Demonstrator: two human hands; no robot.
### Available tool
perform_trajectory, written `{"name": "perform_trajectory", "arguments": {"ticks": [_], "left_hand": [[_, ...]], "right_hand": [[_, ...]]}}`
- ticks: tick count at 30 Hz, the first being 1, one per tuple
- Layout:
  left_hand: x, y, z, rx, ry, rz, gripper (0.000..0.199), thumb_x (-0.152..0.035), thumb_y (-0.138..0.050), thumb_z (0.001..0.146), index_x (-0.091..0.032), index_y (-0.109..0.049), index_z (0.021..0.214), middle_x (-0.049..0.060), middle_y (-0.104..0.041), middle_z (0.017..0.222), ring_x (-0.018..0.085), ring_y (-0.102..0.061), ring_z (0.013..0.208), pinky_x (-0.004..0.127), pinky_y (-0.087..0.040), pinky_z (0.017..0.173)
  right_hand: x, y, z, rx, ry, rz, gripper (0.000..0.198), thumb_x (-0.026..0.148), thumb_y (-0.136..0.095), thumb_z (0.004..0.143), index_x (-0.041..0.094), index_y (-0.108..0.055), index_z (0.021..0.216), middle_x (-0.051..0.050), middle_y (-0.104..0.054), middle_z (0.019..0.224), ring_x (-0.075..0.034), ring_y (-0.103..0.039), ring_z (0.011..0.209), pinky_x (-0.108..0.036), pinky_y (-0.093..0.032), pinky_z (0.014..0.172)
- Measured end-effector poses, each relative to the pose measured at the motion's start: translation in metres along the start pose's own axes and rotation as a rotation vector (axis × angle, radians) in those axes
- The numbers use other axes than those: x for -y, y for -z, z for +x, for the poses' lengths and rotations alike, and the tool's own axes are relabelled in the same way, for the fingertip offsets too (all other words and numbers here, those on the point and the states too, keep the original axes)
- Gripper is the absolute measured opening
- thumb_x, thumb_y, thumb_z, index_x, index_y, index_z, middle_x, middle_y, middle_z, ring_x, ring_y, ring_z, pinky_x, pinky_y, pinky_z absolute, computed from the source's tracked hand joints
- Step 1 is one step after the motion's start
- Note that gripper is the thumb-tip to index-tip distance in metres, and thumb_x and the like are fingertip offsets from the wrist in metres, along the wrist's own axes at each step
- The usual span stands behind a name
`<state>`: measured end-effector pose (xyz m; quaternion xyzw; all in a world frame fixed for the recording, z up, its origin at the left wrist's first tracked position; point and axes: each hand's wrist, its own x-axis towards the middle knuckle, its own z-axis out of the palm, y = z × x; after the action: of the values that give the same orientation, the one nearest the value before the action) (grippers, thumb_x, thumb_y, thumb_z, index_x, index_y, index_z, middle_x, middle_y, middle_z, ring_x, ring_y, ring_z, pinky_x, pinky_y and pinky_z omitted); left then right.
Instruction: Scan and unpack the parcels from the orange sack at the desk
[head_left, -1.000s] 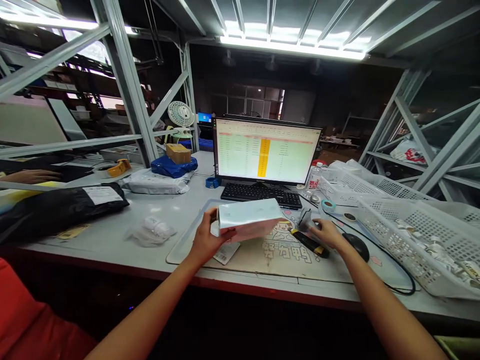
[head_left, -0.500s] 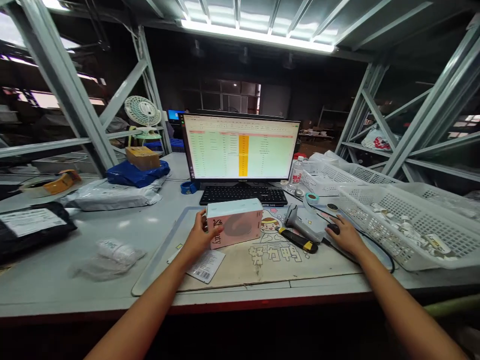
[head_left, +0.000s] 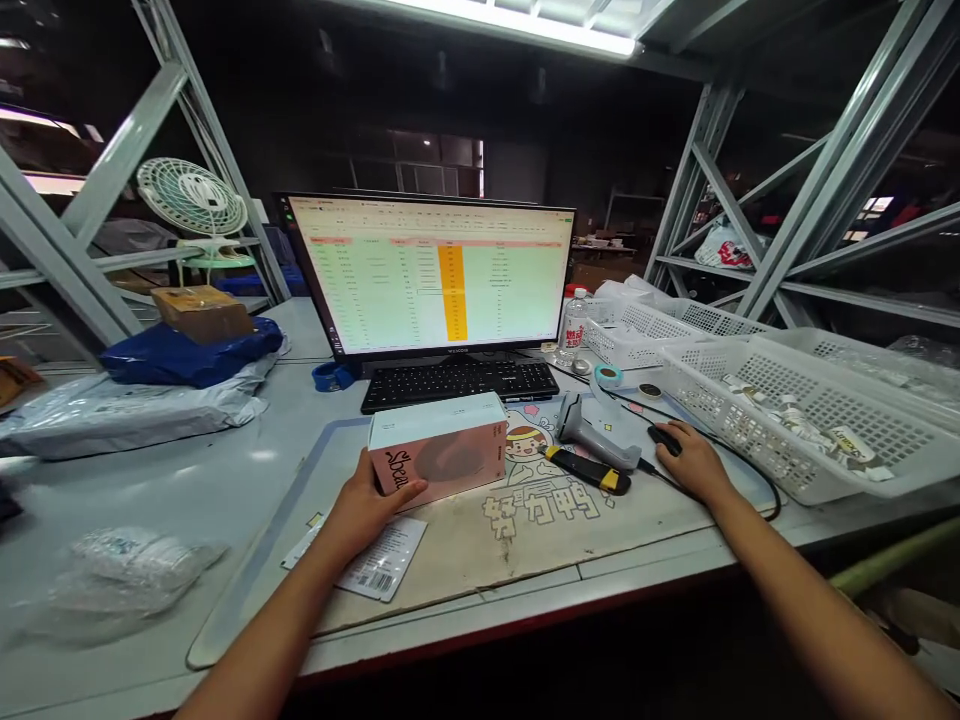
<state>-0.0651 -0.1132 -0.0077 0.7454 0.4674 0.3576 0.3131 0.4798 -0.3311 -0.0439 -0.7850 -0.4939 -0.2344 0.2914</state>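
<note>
My left hand (head_left: 369, 512) is closed around the left end of a pink and white carton (head_left: 439, 455), its thumb lying across the pink front. The carton stands on the desk mat (head_left: 517, 550). Partly under my left forearm lies a flat white packet (head_left: 388, 560) with a barcode. On the right, my right hand (head_left: 694, 465) rests over a black computer mouse (head_left: 664, 440), its fingers curved on it. Between the hands are a grey barcode scanner (head_left: 596, 440) and a black and yellow utility knife (head_left: 589, 470).
A monitor (head_left: 442, 280) showing a spreadsheet stands behind a black keyboard (head_left: 457, 383). White plastic baskets (head_left: 757, 430) line the right side, near a clear bottle (head_left: 574, 322). At left are wrapped parcels (head_left: 135, 410), a small brown box (head_left: 202, 312) and a bubble-wrapped item (head_left: 135, 570).
The camera view has shifted, so the desk looks nearer and the monitor sits further left. The carton has tilted slightly in my left hand's grip. My right hand stays on the mouse.
</note>
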Motion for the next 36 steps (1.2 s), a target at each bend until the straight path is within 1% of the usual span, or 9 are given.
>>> {"name": "perform_trajectory", "arguments": {"ticks": [8, 11, 16, 19, 22, 29, 36], "left_hand": [[0.0, -0.002, 0.0, -0.026, 0.01, -0.008, 0.077, -0.067, -0.078, 0.069, -0.022, -0.054, 0.127, 0.014, -0.077, 0.119, 0.038, -0.074, 0.11, 0.049, -0.061, 0.093], [-0.002, -0.001, -0.001, -0.022, 0.019, 0.003, 0.077, -0.067, -0.078, 0.069, -0.022, -0.054, 0.127, 0.014, -0.077, 0.118, 0.038, -0.074, 0.11, 0.049, -0.061, 0.092], [-0.002, 0.0, -0.001, 0.002, 0.023, 0.023, 0.082, -0.07, -0.077, 0.072, -0.021, -0.052, 0.133, 0.016, -0.075, 0.124, 0.038, -0.073, 0.112, 0.048, -0.062, 0.091], [-0.002, 0.0, -0.001, 0.003, 0.023, 0.029, 0.083, -0.071, -0.077, 0.073, -0.022, -0.052, 0.135, 0.016, -0.076, 0.123, 0.039, -0.074, 0.111, 0.047, -0.062, 0.088], [-0.003, -0.001, -0.002, -0.017, 0.028, 0.031, 0.082, -0.069, -0.077, 0.072, -0.021, -0.052, 0.134, 0.016, -0.076, 0.122, 0.038, -0.074, 0.11, 0.047, -0.062, 0.09], [-0.002, -0.001, -0.003, -0.017, 0.013, 0.027, 0.08, -0.07, -0.077, 0.073, -0.022, -0.052, 0.132, 0.015, -0.075, 0.123, 0.039, -0.073, 0.112, 0.048, -0.061, 0.091], [0.001, -0.001, -0.002, -0.014, 0.025, 0.046, 0.081, -0.072, -0.076, 0.073, -0.022, -0.051, 0.132, 0.016, -0.075, 0.123, 0.039, -0.073, 0.112, 0.048, -0.06, 0.091]], "right_hand": [[0.016, 0.014, 0.0, 0.02, -0.105, -0.117, 0.046, 0.034, -0.055, 0.088, 0.02, -0.073, 0.128, -0.012, -0.068, 0.136, -0.033, -0.068, 0.116, -0.047, -0.057, 0.099], [0.018, 0.016, 0.0, 0.021, -0.114, -0.128, 0.045, 0.035, -0.055, 0.088, 0.02, -0.073, 0.127, -0.012, -0.068, 0.136, -0.033, -0.068, 0.114, -0.047, -0.057, 0.096], [0.018, 0.013, 0.001, -0.05, -0.029, -0.052, 0.044, 0.037, -0.054, 0.091, 0.02, -0.071, 0.128, -0.011, -0.067, 0.138, -0.032, -0.066, 0.119, -0.044, -0.055, 0.1], [0.016, 0.01, 0.003, -0.005, -0.001, -0.054, 0.043, 0.037, -0.053, 0.092, 0.02, -0.071, 0.127, -0.011, -0.067, 0.137, -0.032, -0.066, 0.118, -0.044, -0.054, 0.101], [0.016, 0.008, 0.003, 0.03, 0.0, -0.068, 0.042, 0.035, -0.053, 0.092, 0.021, -0.071, 0.127, -0.011, -0.067, 0.136, -0.031, -0.067, 0.116, -0.044, -0.055, 0.1], [0.016, 0.009, 0.004, 0.029, 0.031, -0.027, 0.041, 0.034, -0.054, 0.091, 0.02, -0.071, 0.125, -0.011, -0.068, 0.133, -0.031, -0.068, 0.115, -0.044, -0.055, 0.102], [0.016, 0.009, 0.004, 0.034, 0.027, -0.017, 0.041, 0.035, -0.053, 0.091, 0.021, -0.072, 0.125, -0.01, -0.068, 0.134, -0.03, -0.067, 0.117, -0.043, -0.054, 0.105]]}}
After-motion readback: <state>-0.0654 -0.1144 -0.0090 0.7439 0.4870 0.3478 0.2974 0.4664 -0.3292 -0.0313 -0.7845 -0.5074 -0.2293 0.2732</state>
